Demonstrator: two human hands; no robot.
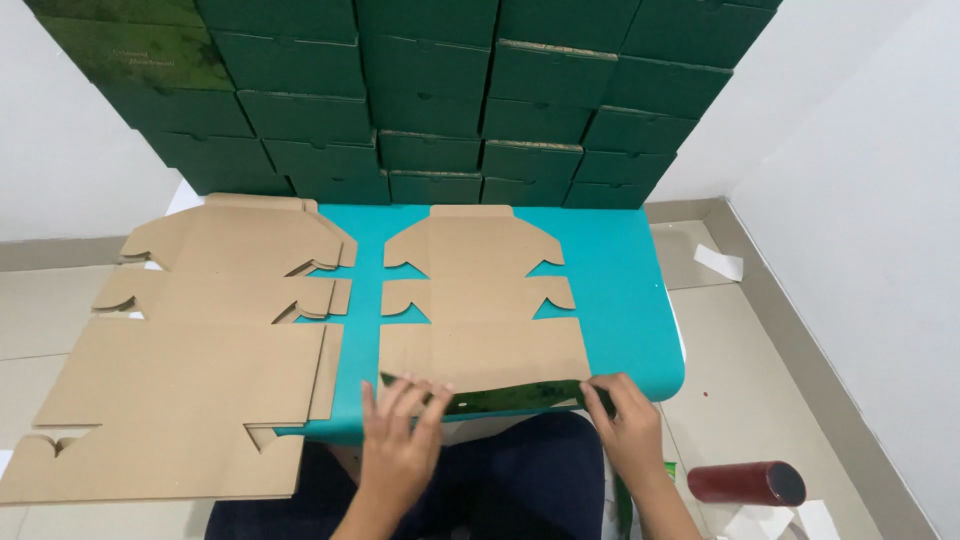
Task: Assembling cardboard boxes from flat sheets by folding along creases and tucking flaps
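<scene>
Head view, looking down on a teal table (620,290) set against a white wall. Along the table's far edge rises a wall of closed dark green boxes (440,100), stacked in several rows; all are shut, so their contents cannot be seen, and the top row is cut off by the frame.

At the middle of the table lies a flat, die-cut cardboard blank (478,300), brown side up, reaching from near the far edge to the near edge. Its near flap (500,397) is folded upward at the table's near edge, showing the green printed outer face. The left hand (400,440) grasps this flap at its left end, fingers spread over the fold; the right hand (625,420) pinches the flap's right end, fingertips on the green face.

At the table's left edge a stack of identical unfolded blanks (200,360) overhangs the near left corner; how many sheets it holds cannot be made out.

On the tiled floor (740,400), beyond the table's right edge, lie a dark red tube (745,483) and scraps of white paper (720,262). A green strip beside the right forearm is largely hidden. The person's dark-clothed lap (510,480) fills the bottom centre.
</scene>
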